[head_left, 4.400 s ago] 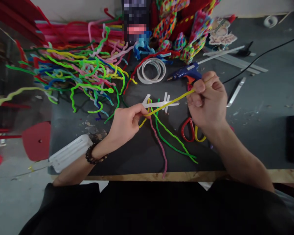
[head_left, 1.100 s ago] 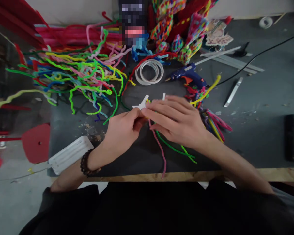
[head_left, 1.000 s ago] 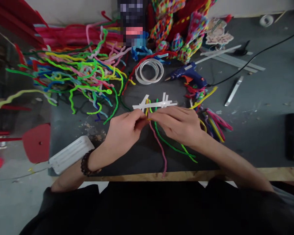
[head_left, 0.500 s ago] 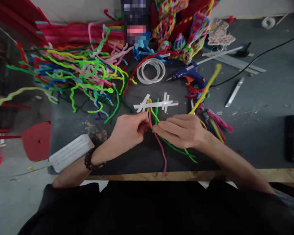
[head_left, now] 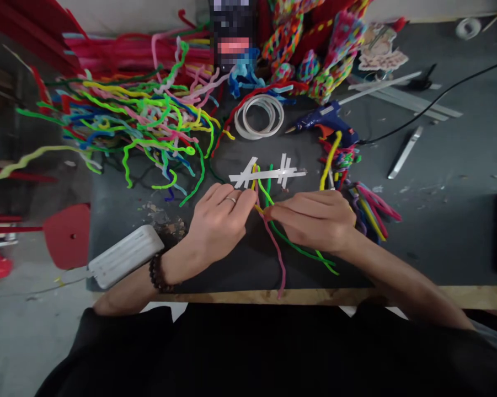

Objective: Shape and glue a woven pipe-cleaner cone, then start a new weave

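White tape strips point(head_left: 268, 175) fix several fuzzy pipe cleaners to the dark tabletop. My left hand point(head_left: 219, 226) is closed in a pinch on the yellow pipe cleaner point(head_left: 330, 160) just below the tape; its fingertips are partly hidden. Opposite it, my right hand point(head_left: 316, 220) grips the same yellow strand, which crosses the pink pipe cleaner point(head_left: 280, 262) between my hands. The yellow free end sticks up beyond my right knuckles. A lime pipe cleaner point(head_left: 265, 193) and a dark green pipe cleaner point(head_left: 289, 241) run from the tape under my right hand.
A tangled heap of pipe cleaners point(head_left: 140, 121) covers the back left. Behind the tape lie white tape rolls point(head_left: 259, 117) and a blue glue gun point(head_left: 329, 118) with its black cord point(head_left: 413, 121). A white power strip point(head_left: 126, 256) sits by my left forearm; metal tweezers point(head_left: 405, 151) lie right.
My left hand has rolled over, its knuckles and ring now showing. The yellow pipe cleaner's free end has dropped lower and nearer my right hand. The view has shifted slightly.
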A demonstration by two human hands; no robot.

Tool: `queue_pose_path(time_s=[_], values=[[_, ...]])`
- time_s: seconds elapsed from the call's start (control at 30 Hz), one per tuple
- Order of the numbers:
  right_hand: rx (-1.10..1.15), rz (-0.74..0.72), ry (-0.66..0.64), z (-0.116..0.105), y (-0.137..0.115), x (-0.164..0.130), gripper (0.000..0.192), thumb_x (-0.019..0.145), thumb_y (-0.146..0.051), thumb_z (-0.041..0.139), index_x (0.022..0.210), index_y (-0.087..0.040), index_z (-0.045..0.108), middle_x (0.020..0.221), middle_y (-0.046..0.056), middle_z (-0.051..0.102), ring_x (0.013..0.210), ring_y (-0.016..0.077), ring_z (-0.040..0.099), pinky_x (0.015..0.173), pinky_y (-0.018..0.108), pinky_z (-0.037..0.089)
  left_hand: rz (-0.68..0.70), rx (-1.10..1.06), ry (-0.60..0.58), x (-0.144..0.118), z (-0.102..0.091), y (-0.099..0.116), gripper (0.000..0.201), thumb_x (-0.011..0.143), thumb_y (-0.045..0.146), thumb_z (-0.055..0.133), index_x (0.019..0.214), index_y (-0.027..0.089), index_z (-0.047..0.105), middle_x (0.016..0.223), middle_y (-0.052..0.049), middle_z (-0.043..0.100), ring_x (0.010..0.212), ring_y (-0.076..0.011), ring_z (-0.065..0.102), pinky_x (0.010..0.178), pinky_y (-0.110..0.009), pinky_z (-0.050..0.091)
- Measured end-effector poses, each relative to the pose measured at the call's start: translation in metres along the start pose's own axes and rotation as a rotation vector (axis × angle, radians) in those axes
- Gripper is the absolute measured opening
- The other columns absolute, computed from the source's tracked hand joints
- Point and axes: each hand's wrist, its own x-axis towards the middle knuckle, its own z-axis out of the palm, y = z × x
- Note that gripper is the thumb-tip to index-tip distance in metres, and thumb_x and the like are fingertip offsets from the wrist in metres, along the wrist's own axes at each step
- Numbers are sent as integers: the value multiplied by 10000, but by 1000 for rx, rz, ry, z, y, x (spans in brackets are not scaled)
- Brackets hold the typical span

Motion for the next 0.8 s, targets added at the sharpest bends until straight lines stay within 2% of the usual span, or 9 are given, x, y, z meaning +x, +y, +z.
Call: queue_pose_path(time_s=[0.13, 0.2, 0.3, 0.4, 0.5, 0.57, 0.63, 0.7, 0.8], values=[[17, 230, 69, 4, 5, 0, 307, 900, -6, 611, 847, -248, 792, 742, -43, 767, 621, 87, 689, 536, 234, 485, 18, -18, -27, -1, 6, 5, 278, 1023, 68, 465, 857, 220, 628, 663, -20, 534, 730, -209, 547, 695, -370, 439], [-52, 201, 58, 8, 10, -3, 280, 912, -39, 633, 837, -256, 793, 697, -40, 739, 584, 98, 662, 512, 254, 461, 9, -8, -39, -1, 6, 6, 275, 1033, 82, 469, 856, 222, 627, 662, -20, 534, 731, -213, 551, 695, -376, 443], [-58, 82, -64, 10, 18, -5, 160, 941, -155, 709, 924, -282, 804, 712, -49, 744, 576, 101, 655, 510, 265, 454, -40, 40, -56, 0, 4, -1, 283, 1035, 84, 456, 840, 214, 614, 670, -30, 556, 747, -216, 581, 698, -371, 459], [11, 136, -109, 6, 22, -3, 174, 968, -228, 724, 1118, -282, 793, 946, -15, 824, 752, 129, 756, 594, 252, 532, -152, 67, -54, 3, 0, -13, 291, 1037, 93, 428, 868, 217, 629, 686, -40, 603, 760, -218, 617, 701, -362, 468], [3, 221, -58, 1, 25, 0, 186, 981, -219, 708, 1125, -295, 798, 997, 1, 836, 804, 149, 779, 645, 258, 572, -264, 62, -30, 7, -6, -22, 249, 1049, 161, 459, 940, 232, 672, 722, -55, 651, 817, -241, 658, 760, -389, 480], [-34, 218, -21, 0, 27, -1, 160, 976, -229, 717, 1083, -307, 808, 927, -7, 836, 736, 144, 765, 623, 262, 565, -284, 7, -47, 10, -11, -23, 212, 1042, 181, 498, 1042, 241, 701, 841, -78, 722, 947, -273, 696, 881, -444, 482], [-84, 187, -13, 2, 28, -3, 125, 973, -247, 724, 1044, -308, 808, 866, -20, 830, 698, 141, 757, 608, 266, 555, -266, -66, -76, 11, -13, -20, 268, 1035, 170, 520, 1219, 256, 695, 1087, -104, 775, 1157, -307, 690, 1021, -507, 436], [-105, 128, -17, 6, 27, -6, 103, 971, -238, 723, 1008, -297, 798, 826, -37, 822, 693, 137, 757, 621, 266, 558, -228, -118, -87, 11, -11, -15, 371, 1042, 181, 532, 1388, 266, 633, 1304, -117, 744, 1317, -317, 637, 1103, -527, 387], [-68, 77, -14, 12, 24, -10, 127, 956, -196, 723, 1025, -283, 785, 821, -49, 818, 694, 131, 757, 636, 263, 565, -157, -159, -101, 9, -2, -8, 367, 1061, 223, 528, 1414, 243, 631, 1261, -110, 769, 1264, -282, 677, 1089, -475, 426]])
